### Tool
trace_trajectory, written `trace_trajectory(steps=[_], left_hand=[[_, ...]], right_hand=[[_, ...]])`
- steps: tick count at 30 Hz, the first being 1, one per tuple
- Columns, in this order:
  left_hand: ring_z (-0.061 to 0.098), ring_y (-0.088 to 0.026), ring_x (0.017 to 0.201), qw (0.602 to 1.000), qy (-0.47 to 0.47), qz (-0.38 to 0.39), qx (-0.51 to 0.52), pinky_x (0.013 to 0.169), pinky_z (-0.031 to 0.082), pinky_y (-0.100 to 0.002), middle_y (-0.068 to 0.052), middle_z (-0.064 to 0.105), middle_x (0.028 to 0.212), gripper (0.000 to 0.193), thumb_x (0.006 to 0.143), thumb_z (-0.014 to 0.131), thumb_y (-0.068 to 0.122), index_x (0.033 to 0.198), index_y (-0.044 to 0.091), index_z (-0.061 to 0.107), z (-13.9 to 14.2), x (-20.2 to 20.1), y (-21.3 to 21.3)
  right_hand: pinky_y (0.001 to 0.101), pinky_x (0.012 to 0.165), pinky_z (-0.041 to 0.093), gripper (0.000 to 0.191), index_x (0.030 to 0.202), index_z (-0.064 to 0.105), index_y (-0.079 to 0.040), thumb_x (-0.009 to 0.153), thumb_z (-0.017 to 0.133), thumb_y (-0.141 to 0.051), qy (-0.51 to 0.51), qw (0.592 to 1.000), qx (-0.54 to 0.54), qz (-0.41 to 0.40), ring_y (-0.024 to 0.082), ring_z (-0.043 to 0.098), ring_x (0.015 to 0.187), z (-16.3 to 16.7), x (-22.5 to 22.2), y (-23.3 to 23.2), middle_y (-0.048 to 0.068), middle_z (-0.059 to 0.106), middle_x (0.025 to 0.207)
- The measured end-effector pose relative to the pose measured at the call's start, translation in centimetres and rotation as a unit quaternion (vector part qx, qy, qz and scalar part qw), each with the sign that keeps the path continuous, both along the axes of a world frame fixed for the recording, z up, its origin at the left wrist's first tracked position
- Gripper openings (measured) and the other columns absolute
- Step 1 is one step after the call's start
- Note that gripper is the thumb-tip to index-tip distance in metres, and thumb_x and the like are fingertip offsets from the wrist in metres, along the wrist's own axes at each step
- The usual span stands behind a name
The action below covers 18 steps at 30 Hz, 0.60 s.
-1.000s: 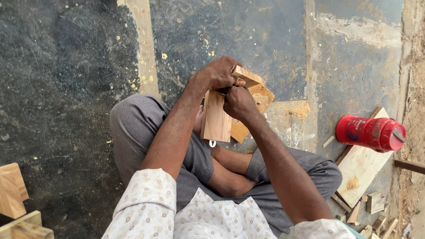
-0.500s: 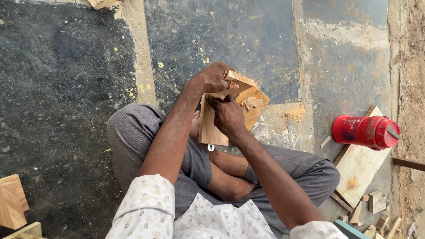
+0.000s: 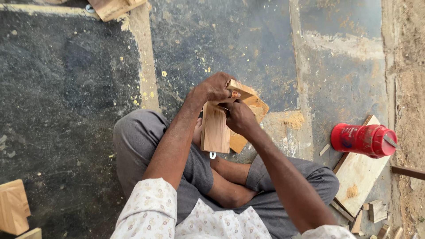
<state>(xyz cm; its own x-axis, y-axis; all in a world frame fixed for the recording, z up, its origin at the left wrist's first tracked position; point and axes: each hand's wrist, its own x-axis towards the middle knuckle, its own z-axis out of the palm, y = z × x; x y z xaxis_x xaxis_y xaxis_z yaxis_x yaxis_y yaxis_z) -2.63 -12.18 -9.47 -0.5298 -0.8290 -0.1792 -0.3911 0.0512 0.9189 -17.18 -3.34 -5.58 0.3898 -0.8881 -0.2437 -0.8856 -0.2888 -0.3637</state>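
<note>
Hands examined from the head view. Left hand (image 3: 214,88) is closed over the upper end of a wooden block assembly (image 3: 215,128), fingers curled around the top where a second, angled piece meets the upright board. Right hand (image 3: 239,117) is closed in a pinch against the same assembly, just at 4 o'clock of the left hand; whether it holds a small tool or fastener cannot be told, as the fingers cover that spot. Both hands touch the wood and nearly touch each other.

Assembly sits near frame centre, above the person's crossed legs in grey trousers (image 3: 146,146). Its long light board stands roughly upright, running toward 6 o'clock from the hands; further angled pieces project toward 3 o'clock, behind the right hand. A small metal item hangs just below the board's lower edge; its kind is unclear.

Outward: dark stained concrete floor (image 3: 66,97) with a pale strip running from 12 o'clock down toward the left knee. At 3 o'clock, well apart from the hands, a red cylindrical container (image 3: 361,139) lies on its side, resting against a flat plywood offcut (image 3: 358,177). Small wood scraps (image 3: 376,210) lie at 4 o'clock beyond it. A wooden block (image 3: 13,206) sits at 8 o'clock near the frame edge, and another timber piece (image 3: 113,6) at 11 o'clock along the top edge.
</note>
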Motion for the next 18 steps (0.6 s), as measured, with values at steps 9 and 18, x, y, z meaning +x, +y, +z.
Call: trace_trajectory(steps=[9,18], left_hand=[[0.073,-0.022,0.083,0.999,0.034,-0.005,0.010,0.077,0.058,-0.040,-0.007,0.078,0.096,0.038,0.082,0.083,0.027,0.117,0.012,0.075,-0.4,0.0,0.5],[0.072,-0.019,0.084,0.999,0.033,-0.010,0.033,0.077,0.057,-0.038,-0.005,0.080,0.099,0.042,0.079,0.086,0.029,0.118,0.014,0.076,-0.2,0.2,0.5]], right_hand=[[0.0508,0.062,0.055,0.040,0.109,0.076,-0.009,0.072,0.063,0.002,-0.068,0.988,-0.116,0.078,0.042,0.068,0.080,-0.7,-0.4,1.1,0.020,0.074,0.090],[0.0524,0.067,0.055,0.036,0.105,0.077,-0.008,0.072,0.065,0.001,0.025,0.996,-0.089,-0.015,0.042,0.068,0.074,-3.1,0.8,0.4,0.020,0.071,0.080]])
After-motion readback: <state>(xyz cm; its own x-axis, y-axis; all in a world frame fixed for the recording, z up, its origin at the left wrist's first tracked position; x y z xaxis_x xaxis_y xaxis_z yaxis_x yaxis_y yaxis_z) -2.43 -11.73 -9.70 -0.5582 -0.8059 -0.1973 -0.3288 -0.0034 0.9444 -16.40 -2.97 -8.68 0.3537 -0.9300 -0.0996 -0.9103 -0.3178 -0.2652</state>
